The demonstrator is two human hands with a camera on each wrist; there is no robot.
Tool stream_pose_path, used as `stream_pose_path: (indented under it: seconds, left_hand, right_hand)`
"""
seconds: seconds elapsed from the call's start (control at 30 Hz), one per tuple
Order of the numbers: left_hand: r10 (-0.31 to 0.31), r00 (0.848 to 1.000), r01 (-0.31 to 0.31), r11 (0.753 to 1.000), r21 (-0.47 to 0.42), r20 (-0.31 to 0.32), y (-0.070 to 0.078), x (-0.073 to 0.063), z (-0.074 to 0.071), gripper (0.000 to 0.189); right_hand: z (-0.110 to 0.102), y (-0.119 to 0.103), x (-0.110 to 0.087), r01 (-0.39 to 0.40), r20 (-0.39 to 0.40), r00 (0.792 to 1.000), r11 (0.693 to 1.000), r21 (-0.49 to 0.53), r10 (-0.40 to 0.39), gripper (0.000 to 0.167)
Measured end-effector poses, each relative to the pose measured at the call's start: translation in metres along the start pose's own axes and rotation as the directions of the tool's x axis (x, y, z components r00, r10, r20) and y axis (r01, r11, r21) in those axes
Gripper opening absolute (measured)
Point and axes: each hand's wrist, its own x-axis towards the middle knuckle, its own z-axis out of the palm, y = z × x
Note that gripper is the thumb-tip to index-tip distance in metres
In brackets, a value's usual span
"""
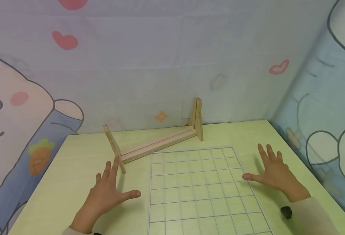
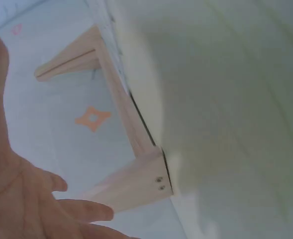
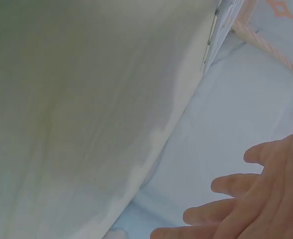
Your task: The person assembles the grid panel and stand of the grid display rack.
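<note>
Two hands, left (image 1: 103, 195) and right (image 1: 278, 176), fingers spread, flank edges of a wire grid (image 1: 206, 184).

The head camera is facing forward and down over the table (image 1: 72, 163); both wrist cameras are looking low and close across it, the left sharing the wooden stand (image 1: 157, 147) with the head view.

Over there, the table (image 1: 58, 169) looks pale yellow, the wire grid (image 1: 193, 185) white, the wooden stand (image 1: 160, 143) light tan; red hearts (image 1: 65, 41) dot the greyish cloth (image 1: 160, 42).
</note>
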Motion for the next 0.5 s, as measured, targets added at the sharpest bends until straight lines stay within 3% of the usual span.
stream_pose_path:
  seconds: [0.13,0.4,0.5]
  left_hand:
    - [-0.026,0.999,0.030,0.997,-0.070,0.046,0.005,-0.003,0.000,0.146]
    - [-0.027,0.997,0.044,0.968,-0.246,0.075,0.013,-0.005,0.002,0.141]
    - [-0.026,0.997,0.044,0.962,-0.269,0.072,0.015,-0.003,0.003,0.138]
  right_hand:
    - [-0.001,0.000,-0.002,-0.009,-0.004,1.000,1.000,-0.010,0.009,0.137]
    - [-0.001,-0.003,-0.008,-0.042,0.066,0.997,0.998,0.044,0.039,0.141]
    - [-0.001,-0.006,-0.009,-0.048,0.084,0.996,0.998,0.042,0.044,0.141]
